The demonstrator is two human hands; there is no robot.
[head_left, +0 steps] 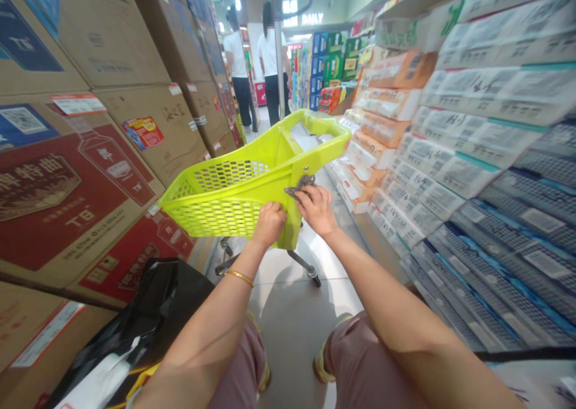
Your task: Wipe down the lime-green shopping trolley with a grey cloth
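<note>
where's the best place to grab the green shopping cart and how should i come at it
Probably best by the handle loop of the green shopping cart, coming in from the right and wrapping the fingers around its bar. The loop juts up and right beyond the basket, its middle is open, and both the left hand and the right hand sit lower.

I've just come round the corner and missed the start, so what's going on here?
A person is at a lime-green shopping cart in a store aisle. Their right hand holds a crumpled gray cloth against the cart's side. Their left hand, fingers curled, is lower on that side. Stacked cartons line the left, and wrapped packs the right. Two people stand beyond the cart.
</note>
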